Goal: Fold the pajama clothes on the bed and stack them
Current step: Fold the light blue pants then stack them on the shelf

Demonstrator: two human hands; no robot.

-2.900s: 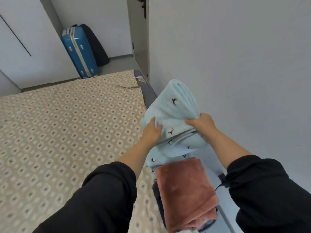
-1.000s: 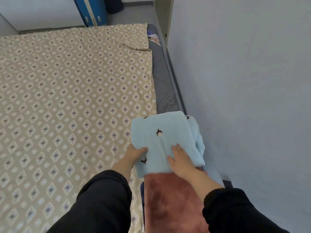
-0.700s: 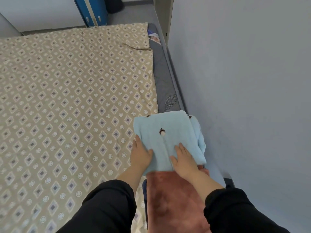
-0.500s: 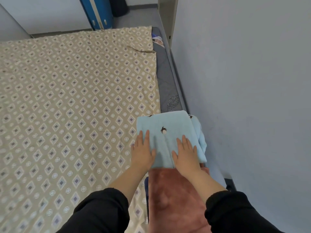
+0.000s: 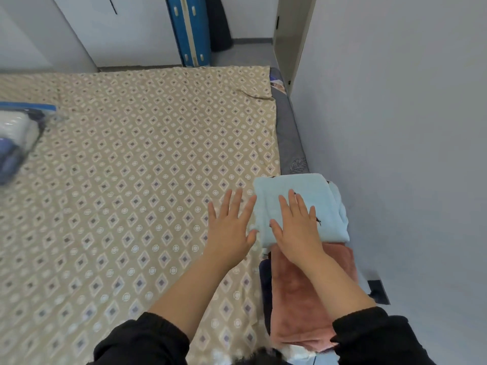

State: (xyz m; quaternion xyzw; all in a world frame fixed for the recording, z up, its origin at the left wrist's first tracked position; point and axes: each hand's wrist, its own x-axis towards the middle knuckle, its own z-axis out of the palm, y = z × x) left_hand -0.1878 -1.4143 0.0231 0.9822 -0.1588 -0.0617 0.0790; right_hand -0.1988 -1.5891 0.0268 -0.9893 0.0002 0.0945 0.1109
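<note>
1. The right hand [image 5: 297,230] lies flat, palm down, fingers straight and slightly spread, pressing on the folded light blue pajama piece [image 5: 308,183].
2. The left hand [image 5: 229,230] is also flat with its fingers fanned out, holding nothing. It sits at 9 o'clock of the right hand, over the bed sheet [image 5: 118,193], with its thumb and forefinger just beside the blue piece's left edge. I cannot tell whether the palm touches the sheet.
3. The blue pajama piece, dotted with small dark marks, lies on the bed's right edge, at about 4 o'clock in the view. Its near edge overlaps the far end of a folded pink garment [image 5: 295,306].
4. The pink garment runs toward 6 o'clock under the right forearm. A dark blue cloth [image 5: 264,283] shows from beneath its left side.
5. Black sleeves [image 5: 147,341] cover both arms up to the forearms.
6. The sheet is beige with a diamond pattern. A grey mattress strip [image 5: 288,138] shows along its right side, against the pale wall [image 5: 395,127].
7. At 9 o'clock a clear plastic bag [image 5: 15,135] holding white and blue things rests on the sheet, blurred.
8. At 12 o'clock, beyond the bed, a blue suitcase [image 5: 189,30] stands upright on the floor.
</note>
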